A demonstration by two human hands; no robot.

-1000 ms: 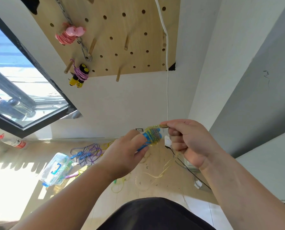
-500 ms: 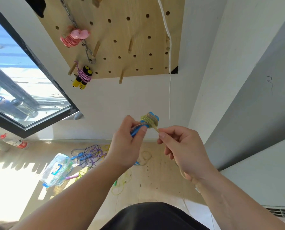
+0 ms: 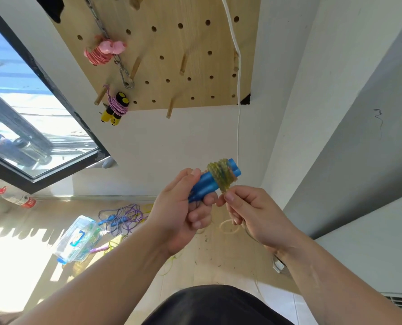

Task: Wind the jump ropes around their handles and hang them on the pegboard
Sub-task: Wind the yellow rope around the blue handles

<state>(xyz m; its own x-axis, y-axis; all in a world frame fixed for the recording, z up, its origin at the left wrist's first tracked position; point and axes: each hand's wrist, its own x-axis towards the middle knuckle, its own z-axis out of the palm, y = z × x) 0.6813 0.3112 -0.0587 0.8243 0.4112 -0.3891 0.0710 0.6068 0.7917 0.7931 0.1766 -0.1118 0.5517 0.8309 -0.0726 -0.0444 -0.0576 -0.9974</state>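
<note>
Blue handles, paired, centre frame; left hand grips them together as one spool. Yellow rope coiled near their upper ends. Right hand pinches the loose tail just below, likely for tension. Pegboard upper centre.

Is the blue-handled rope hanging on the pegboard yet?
No: the left hand grips the blue handles and the right hand pinches the yellow rope wound round them, away from the pegboard.
</note>
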